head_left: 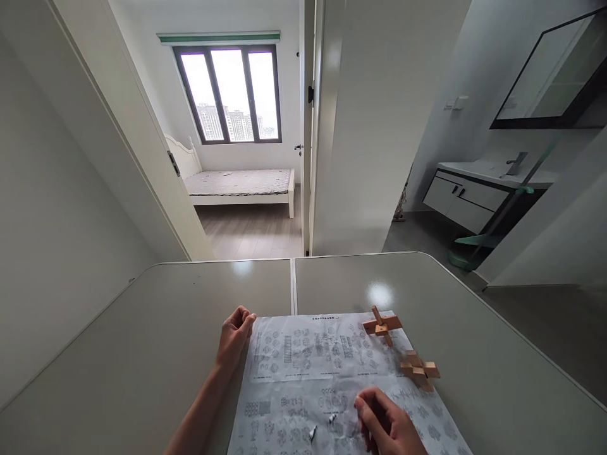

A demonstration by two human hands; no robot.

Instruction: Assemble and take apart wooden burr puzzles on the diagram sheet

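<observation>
Head view: the two hands are well apart from each other, both over a grey table (156, 341). L hand (237, 330) is at the far L corner of a big paper (294, 385); its fingers are curled, and thumb w/ forefinger are pinched on this corner. R hand (389, 422) is above the near R part of the same paper, palm turned inward, fingers bent, thumb tip close to forefinger. I can't tell if something small is b/w them.

The paper lies b/w the hands and also extends to the far side of R hand. It has creases, small printed drawings and lines of text, too small to read. Just L of R hand are two shiny scraps on the paper, one a bit farther (332, 418) and one nearer (313, 433).

Beyond R hand and slightly to its R, a wooden puzzle (420, 370) rests on the paper's R edge, partly past it. Farther away, a second wooden puzzle (382, 326) sits at the far R corner, w/ one stick pointing up. Neither is touched by the hands.

Far beyond L hand, thru a doorway, is a bed (239, 182) under a window (230, 95). Far beyond R hand, to the R, is a sink cabinet (467, 199) w/ a mirror (545, 76) above.
</observation>
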